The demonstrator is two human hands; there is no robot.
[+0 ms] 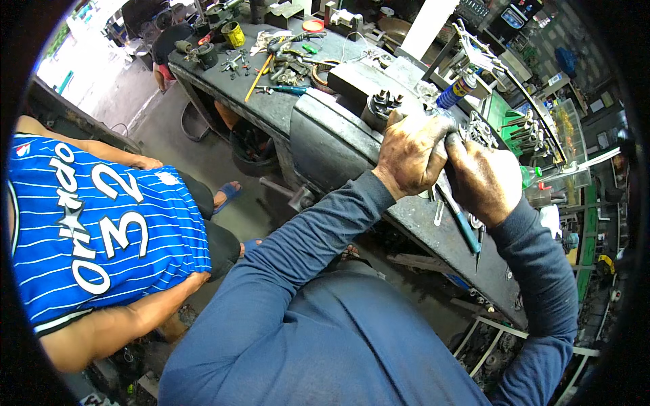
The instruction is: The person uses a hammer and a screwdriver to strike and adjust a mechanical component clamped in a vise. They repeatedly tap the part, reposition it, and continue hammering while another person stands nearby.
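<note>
My left hand (413,154) and my right hand (484,177) are close together over the workbench, both with curled fingers. A rounded greyish metal piece (443,123) shows at their fingertips; most of whatever they grip is hidden. Just past my left hand is a dark round metal part (383,108) with short prongs on top, at the large grey bench vise (332,132). Below my right hand, a blue-handled tool (466,230) lies on the bench (433,223). Beyond my hands stands a blue spray can (458,89), tilted in the picture.
A person in a blue striped jersey (128,223) stands at my left. The vise handle (288,194) juts out over the floor. Loose metal parts (291,68), an orange stick (259,78) and a yellow can (233,34) occupy the bench's far left. A green tool rack (508,125) stands at right.
</note>
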